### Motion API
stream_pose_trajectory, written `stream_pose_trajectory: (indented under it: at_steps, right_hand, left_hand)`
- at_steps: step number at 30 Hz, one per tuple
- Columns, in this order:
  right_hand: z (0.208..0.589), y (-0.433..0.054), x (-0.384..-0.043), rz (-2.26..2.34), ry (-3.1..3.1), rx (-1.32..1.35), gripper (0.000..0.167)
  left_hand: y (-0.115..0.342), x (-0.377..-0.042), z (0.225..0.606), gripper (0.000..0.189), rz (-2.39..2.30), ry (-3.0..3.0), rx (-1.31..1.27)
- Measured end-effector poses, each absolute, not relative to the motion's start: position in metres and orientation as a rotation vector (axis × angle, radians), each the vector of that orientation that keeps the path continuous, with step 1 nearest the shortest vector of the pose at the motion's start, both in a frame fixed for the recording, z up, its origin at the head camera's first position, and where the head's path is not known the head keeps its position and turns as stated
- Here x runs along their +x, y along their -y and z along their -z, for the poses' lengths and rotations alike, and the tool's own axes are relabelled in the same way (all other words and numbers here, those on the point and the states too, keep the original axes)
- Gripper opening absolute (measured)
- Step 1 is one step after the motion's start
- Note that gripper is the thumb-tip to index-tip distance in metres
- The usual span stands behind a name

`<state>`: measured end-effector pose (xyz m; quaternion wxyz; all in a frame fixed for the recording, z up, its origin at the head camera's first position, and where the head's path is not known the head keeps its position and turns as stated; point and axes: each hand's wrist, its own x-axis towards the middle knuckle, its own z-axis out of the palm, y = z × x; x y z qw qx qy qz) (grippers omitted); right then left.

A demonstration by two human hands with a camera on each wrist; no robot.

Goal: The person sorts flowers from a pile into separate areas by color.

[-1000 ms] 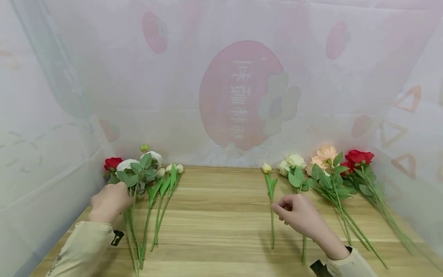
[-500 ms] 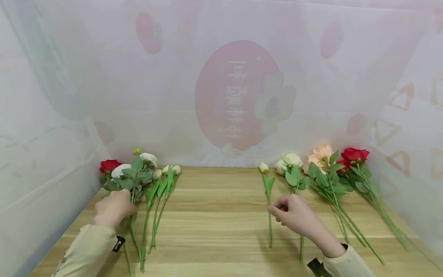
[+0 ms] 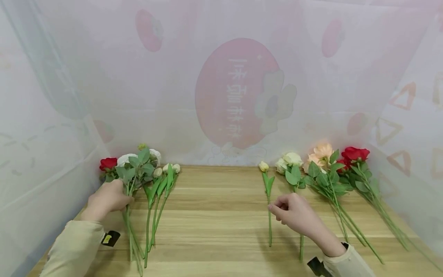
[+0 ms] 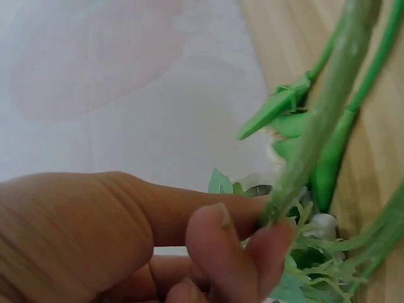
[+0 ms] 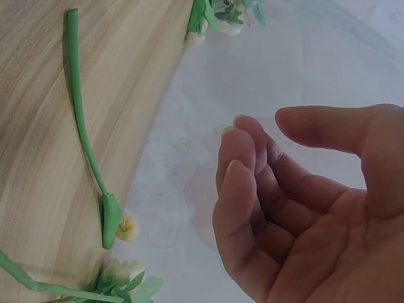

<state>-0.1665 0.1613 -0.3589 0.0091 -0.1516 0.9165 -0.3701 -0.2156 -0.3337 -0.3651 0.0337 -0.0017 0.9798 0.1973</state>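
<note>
At the left of the table, my left hand (image 3: 108,200) pinches the green stem (image 4: 325,120) of a leafy flower between thumb and fingertips. Leaves (image 3: 136,167) and white blooms (image 3: 127,159) crowd just above that hand; which bloom the pinched stem bears I cannot tell. Beside them lie several pale tulips (image 3: 169,181). My right hand (image 3: 294,213) hovers over the right side, fingers loosely curled and holding nothing. A single yellowish tulip (image 5: 110,218) lies near it, apart from the fingers. Part of a pale green rose's stem (image 3: 302,248) is hidden under the right hand.
A red rose (image 3: 108,164) lies at the far left. On the right are pale green roses (image 3: 292,159), peach flowers (image 3: 322,156) and red roses (image 3: 356,154). A printed cloth (image 3: 173,96) walls the back and sides of the wooden table (image 3: 221,223).
The left hand has dipped slightly, then moved back up and left, and the stems below it have shifted. The white blooms and leaves moved a little. My right hand stays in place.
</note>
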Motion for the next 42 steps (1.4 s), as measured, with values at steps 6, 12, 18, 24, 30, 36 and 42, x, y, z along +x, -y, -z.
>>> stream_pose_trajectory:
  at_steps: [6, 12, 18, 24, 30, 36, 42]
  right_hand:
    - [0.359, -0.161, -0.167, 1.148, -2.867, -0.46, 0.022]
    - [0.358, -0.159, -0.166, 1.184, -2.858, -0.45, 0.021]
    - [0.359, -0.151, -0.163, 1.323, -2.814, -0.46, 0.019]
    - [0.361, -0.126, -0.16, 1.55, -2.606, -0.573, 0.023]
    - [0.366, -0.079, -0.15, 1.615, -2.446, -0.702, 0.023]
    - [0.366, -0.041, -0.142, 1.564, -2.432, -0.775, 0.017]
    - [0.362, -0.023, -0.142, 1.496, -2.527, -0.831, 0.015]
  left_hand:
    - [0.332, -0.212, 0.354, 0.049, -0.722, -3.081, 0.114]
    - [0.322, -0.205, 0.338, 0.042, -0.911, -3.247, 0.185]
    - [0.288, -0.201, 0.34, 0.038, -1.229, -3.305, 0.255]
    - [0.242, -0.191, 0.352, 0.036, -1.645, -3.008, 0.281]
    - [0.202, -0.177, 0.366, 0.029, -1.957, -2.736, 0.31]
    - [0.178, -0.164, 0.379, 0.022, -2.05, -2.636, 0.393]
    - [0.171, -0.158, 0.384, 0.019, -2.082, -2.582, 0.429]
